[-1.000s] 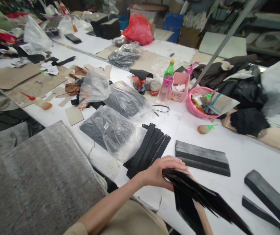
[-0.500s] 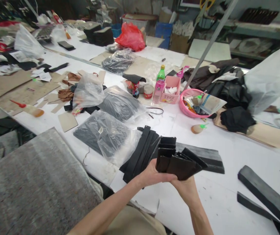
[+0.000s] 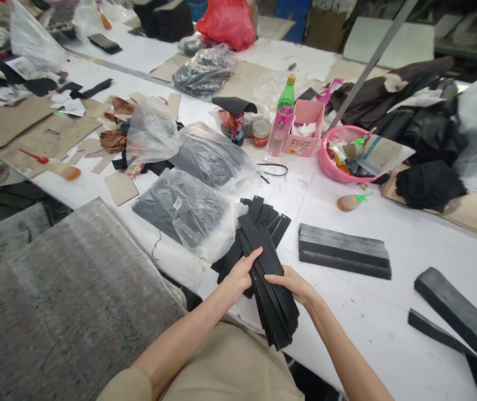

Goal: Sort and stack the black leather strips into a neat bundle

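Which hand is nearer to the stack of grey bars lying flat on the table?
Right. The right hand rests on the bundle of black strips, just left of the grey bars without touching them. The left hand grips the bundle's far side, farther away.

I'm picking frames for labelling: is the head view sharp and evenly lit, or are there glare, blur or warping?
Head view: hands and black strips are sharp; lighting is even with soft shadows; mild glare on the plastic bags; wide-angle warping bends the table edges; far clutter is softer.

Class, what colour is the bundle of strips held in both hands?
Black, seen in the head view: bundle of strips.
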Tool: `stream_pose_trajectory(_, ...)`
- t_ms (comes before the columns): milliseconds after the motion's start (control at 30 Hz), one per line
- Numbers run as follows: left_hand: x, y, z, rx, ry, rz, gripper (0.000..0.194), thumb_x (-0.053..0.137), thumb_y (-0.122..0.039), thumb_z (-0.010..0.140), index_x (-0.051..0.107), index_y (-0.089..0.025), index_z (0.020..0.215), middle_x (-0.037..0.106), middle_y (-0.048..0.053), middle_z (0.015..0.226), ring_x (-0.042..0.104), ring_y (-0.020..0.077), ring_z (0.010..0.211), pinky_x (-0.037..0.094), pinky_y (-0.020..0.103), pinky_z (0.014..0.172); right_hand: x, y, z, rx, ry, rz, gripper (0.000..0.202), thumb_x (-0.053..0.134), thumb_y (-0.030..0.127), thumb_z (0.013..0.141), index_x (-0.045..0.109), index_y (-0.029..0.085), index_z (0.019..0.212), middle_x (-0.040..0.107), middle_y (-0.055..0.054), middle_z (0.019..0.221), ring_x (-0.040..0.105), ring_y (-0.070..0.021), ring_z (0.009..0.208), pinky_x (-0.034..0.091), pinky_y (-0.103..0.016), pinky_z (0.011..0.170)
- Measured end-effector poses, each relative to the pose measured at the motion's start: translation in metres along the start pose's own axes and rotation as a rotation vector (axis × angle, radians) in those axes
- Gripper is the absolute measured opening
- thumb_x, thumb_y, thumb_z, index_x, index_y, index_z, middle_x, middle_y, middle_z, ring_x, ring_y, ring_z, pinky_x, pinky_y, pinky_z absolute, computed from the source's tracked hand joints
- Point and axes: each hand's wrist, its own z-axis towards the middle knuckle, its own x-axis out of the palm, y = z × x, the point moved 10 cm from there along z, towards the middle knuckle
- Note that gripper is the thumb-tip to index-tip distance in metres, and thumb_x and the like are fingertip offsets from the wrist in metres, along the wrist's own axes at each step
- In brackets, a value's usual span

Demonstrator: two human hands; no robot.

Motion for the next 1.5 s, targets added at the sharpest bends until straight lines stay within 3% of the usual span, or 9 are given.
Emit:
stream_pose_trajectory(167,-0.028,0.033,0.006,-0.099,-0.043,0.124,0.025,0.080,-0.020,0.068,0.069,-0.007,0.086,0.073,0.012,0.078,0.069,0.0221,0.064,0.060,0.038,0.070,0.001,-0.050,0.006,0.095,-0.047,0.248,0.046,0.079,0.044,0.071,0.069,0.012,0.102,0.074,-0.013,0.100,0.072,-0.0212,0.081,0.057,-0.031,0.080)
stream_pose_trajectory(300,-0.033,0.040,0.009,-0.024,-0.023,0.131,0.028,0.082,-0.023,0.066,0.070,-0.008,0.087,0.074,0.012,0.085,0.070,0.0207,0.069,0.059,0.034,0.073,0.017,-0.057,-0.002,0.061,-0.031,0.233,0.053,0.080,0.041,0.071,0.065,0.013,0.114,0.071,-0.011,0.111,0.070,-0.0232,0.096,0.055,-0.033,0.089)
stream_pose_trajectory(600,-0.032,0.051,-0.006,-0.002,0.091,0.198,0.036,0.081,-0.029,0.069,0.071,-0.007,0.095,0.074,0.016,0.091,0.070,0.0232,0.074,0.059,0.036,0.075,0.014,-0.074,-0.011,0.062,-0.052,0.293,0.057,0.077,0.044,0.074,0.062,0.013,0.119,0.069,-0.013,0.116,0.067,-0.0271,0.103,0.050,-0.042,0.098)
stream_pose_trajectory(767,-0.032,0.053,-0.008,-0.033,0.143,0.210,0.040,0.083,-0.023,0.065,0.071,-0.008,0.099,0.073,0.015,0.098,0.070,0.0217,0.079,0.058,0.034,0.078,0.020,-0.074,-0.009,0.006,-0.061,0.180,0.060,0.073,0.052,0.075,0.062,0.015,0.121,0.068,-0.011,0.118,0.063,-0.0286,0.113,0.047,-0.045,0.102)
stream_pose_trajectory(900,-0.029,0.052,-0.001,-0.033,0.175,0.218,0.039,0.083,-0.020,0.065,0.071,-0.010,0.100,0.074,0.013,0.095,0.070,0.0215,0.079,0.058,0.034,0.077,-0.013,-0.061,-0.002,-0.111,-0.230,-0.153,0.052,0.074,0.056,0.070,0.068,0.016,0.103,0.072,-0.010,0.108,0.066,-0.0289,0.103,0.051,-0.043,0.094)
stream_pose_trajectory(1000,-0.031,0.053,0.002,-0.043,0.141,0.201,0.037,0.084,-0.020,0.063,0.071,-0.011,0.096,0.074,0.011,0.088,0.069,0.0205,0.072,0.058,0.032,0.072,-0.055,-0.044,-0.002,-0.165,-0.486,-0.352,0.048,0.073,0.060,0.065,0.063,0.017,0.085,0.071,-0.006,0.080,0.066,-0.0244,0.074,0.054,-0.039,0.070)
stream_pose_trajectory(1100,-0.032,0.052,0.001,-0.046,0.128,0.189,0.035,0.084,-0.020,0.063,0.071,-0.011,0.094,0.074,0.010,0.088,0.069,0.0188,0.070,0.058,0.029,0.070,-0.074,-0.030,-0.002,-0.212,-0.622,-0.418,0.046,0.070,0.061,0.065,0.058,0.020,0.081,0.062,0.000,0.063,0.058,-0.0185,0.058,0.048,-0.031,0.055)
stream_pose_trajectory(1333,-0.037,0.052,0.003,-0.078,0.134,0.205,0.036,0.079,-0.033,0.073,0.070,-0.010,0.098,0.074,0.010,0.088,0.069,0.0191,0.073,0.058,0.030,0.072,-0.072,-0.027,-0.004,-0.203,-0.641,-0.455,0.043,0.064,0.062,0.070,0.056,0.021,0.069,0.060,-0.003,0.062,0.055,-0.0172,0.058,0.041,-0.027,0.051)
stream_pose_trajectory(1500,-0.044,0.052,0.005,-0.072,0.072,0.205,0.032,0.079,-0.032,0.073,0.070,-0.012,0.096,0.074,0.008,0.086,0.068,0.0176,0.068,0.058,0.030,0.069,-0.068,-0.036,0.001,-0.169,-0.520,-0.466,0.041,0.059,0.061,0.073,0.052,0.021,0.066,0.056,0.000,0.055,0.052,-0.0158,0.053,0.040,-0.027,0.051)
